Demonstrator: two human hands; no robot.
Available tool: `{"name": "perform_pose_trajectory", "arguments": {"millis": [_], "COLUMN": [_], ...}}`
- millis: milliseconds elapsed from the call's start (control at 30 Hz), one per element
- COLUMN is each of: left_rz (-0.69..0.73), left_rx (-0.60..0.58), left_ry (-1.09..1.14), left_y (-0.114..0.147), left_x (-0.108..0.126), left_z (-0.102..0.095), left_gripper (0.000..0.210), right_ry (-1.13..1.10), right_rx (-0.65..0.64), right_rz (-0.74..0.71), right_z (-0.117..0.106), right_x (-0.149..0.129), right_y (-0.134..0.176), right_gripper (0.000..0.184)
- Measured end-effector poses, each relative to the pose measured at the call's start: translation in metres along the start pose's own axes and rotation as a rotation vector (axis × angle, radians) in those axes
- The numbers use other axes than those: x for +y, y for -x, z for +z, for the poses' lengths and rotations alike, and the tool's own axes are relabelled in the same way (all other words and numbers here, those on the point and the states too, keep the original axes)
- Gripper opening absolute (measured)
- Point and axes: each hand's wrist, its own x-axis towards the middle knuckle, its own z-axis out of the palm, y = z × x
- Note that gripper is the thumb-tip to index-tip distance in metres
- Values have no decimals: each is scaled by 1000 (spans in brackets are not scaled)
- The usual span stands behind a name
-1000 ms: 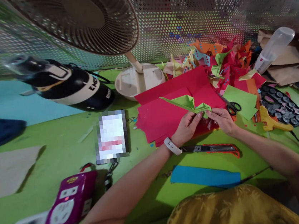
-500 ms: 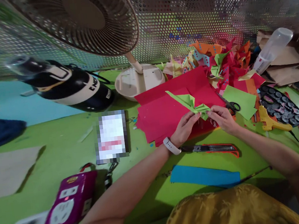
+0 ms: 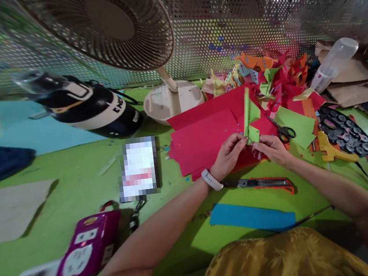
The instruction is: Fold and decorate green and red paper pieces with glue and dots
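Between my two hands is a folded piece of light green paper (image 3: 251, 115), its long narrow arm pointing up and away from me. My left hand (image 3: 229, 154), with a white band on the wrist, pinches its lower left edge. Fingers of my right hand (image 3: 272, 149) are closed on the lower right corner. Red paper sheets (image 3: 204, 140) lie stacked under and behind the hands. Close to my right hand are black-handled scissors (image 3: 286, 133) and a flat green sheet (image 3: 297, 125). A box cutter (image 3: 262, 183) with orange edges rests just below my wrists.
Folded colourful paper pieces (image 3: 277, 78) are heaped at the back. A yellow glue gun (image 3: 336, 149) and black paint palette (image 3: 346, 130) lie right. Left stand a fan (image 3: 160, 103), a dark bottle (image 3: 97, 106), a phone (image 3: 137, 167) and a purple power strip (image 3: 86, 242). Blue paper (image 3: 251, 216) lies in front.
The folded green paper has turned in my fingers: its long arm pointed up-left before and now stands nearly upright. Both hands have stayed in about the same place.
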Motion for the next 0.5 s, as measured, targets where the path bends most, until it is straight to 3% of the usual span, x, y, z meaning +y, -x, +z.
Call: {"name": "perform_pose_trajectory", "arguments": {"millis": [100, 233, 333, 433, 500], "left_rz": [69, 202, 443, 564, 601], "left_rx": [57, -1, -53, -122, -173], "left_ry": [-93, -399, -710, -896, -936], "left_y": [-2, -4, -3, -2, -1], "left_x": [4, 13, 21, 28, 31], "left_z": [-4, -12, -17, -20, -21], "left_gripper": [28, 22, 22, 23, 21], "right_ry": [111, 409, 789, 1152, 1282], "right_rx": [-168, -260, -136, 76, 92], "right_rz": [-43, -352, -593, -628, -614], "right_z": [1, 6, 4, -2, -7], "right_x": [-9, -39, -62, -73, -72], "right_y": [6, 20, 27, 26, 23], "right_gripper": [46, 42, 26, 26, 28]}}
